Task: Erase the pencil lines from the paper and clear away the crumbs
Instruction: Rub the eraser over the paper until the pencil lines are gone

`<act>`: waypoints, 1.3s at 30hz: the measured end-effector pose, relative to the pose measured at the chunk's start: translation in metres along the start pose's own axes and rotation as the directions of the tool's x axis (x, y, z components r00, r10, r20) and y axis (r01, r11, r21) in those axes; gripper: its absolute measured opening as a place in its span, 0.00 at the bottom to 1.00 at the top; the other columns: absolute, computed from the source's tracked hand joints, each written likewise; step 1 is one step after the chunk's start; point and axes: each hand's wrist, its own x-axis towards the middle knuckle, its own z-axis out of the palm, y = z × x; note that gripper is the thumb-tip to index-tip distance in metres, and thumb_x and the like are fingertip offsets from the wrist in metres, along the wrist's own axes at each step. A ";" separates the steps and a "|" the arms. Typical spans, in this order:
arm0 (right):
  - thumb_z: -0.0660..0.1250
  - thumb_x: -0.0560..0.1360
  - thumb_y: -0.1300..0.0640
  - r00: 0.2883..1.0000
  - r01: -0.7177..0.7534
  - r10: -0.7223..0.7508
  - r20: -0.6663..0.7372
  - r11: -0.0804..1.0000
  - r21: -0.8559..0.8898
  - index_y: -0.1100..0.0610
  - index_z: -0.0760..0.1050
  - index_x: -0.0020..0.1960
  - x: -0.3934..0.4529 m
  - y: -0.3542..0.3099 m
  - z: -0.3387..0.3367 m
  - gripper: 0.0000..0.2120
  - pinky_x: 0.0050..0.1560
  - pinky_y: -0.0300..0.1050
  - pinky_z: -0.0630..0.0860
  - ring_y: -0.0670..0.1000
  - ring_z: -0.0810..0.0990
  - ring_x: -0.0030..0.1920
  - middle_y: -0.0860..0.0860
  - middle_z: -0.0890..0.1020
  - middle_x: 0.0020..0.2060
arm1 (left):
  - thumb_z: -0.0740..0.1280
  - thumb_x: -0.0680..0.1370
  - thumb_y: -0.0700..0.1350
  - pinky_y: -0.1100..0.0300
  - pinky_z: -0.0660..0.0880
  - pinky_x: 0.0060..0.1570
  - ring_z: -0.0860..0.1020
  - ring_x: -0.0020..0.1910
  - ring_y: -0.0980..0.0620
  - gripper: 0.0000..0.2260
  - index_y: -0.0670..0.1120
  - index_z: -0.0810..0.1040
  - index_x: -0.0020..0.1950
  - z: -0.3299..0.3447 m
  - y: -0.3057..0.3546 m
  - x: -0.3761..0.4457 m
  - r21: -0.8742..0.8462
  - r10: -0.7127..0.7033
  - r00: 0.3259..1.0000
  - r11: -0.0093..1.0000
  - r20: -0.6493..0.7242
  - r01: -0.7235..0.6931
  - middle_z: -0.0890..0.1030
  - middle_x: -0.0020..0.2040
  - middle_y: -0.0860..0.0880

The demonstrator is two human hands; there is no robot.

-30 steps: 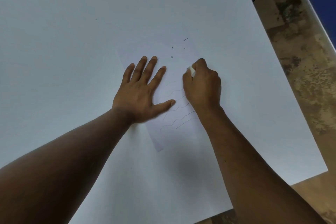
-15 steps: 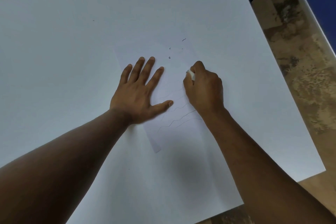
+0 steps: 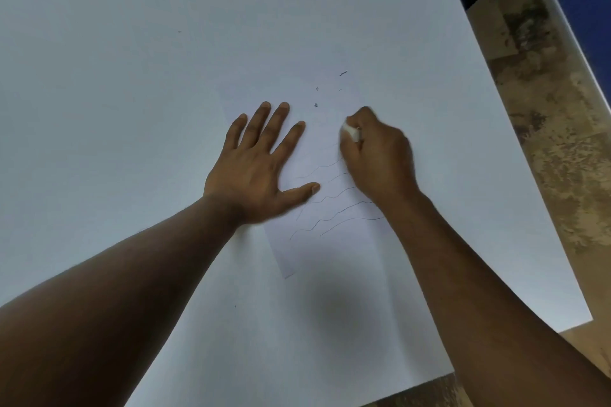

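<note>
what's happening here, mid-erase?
Yes. A person is erasing wavy pencil lines from a small sheet of paper on a white table. The left hand lies flat on the paper, pinning it. The right hand grips a white eraser at the upper end of the lines. Several lines remain, and dark crumbs lie on the paper beyond the hands.

We see a white paper (image 3: 330,241) with wavy grey pencil lines (image 3: 327,198), dark little crumbs (image 3: 315,105), a white eraser (image 3: 351,131), and a brown blotchy floor (image 3: 555,129).
</note>
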 end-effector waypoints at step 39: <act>0.59 0.79 0.56 1.000 0.026 -0.025 0.007 0.987 -0.161 0.58 0.71 0.52 0.028 0.002 0.006 0.07 0.38 0.47 0.71 0.62 0.79 0.41 0.55 0.81 0.39 | 0.45 0.77 0.78 0.43 0.42 0.82 0.38 0.84 0.49 0.46 0.48 0.45 0.85 -0.002 0.002 -0.001 0.012 -0.013 1.000 1.000 0.012 0.013 0.42 0.86 0.49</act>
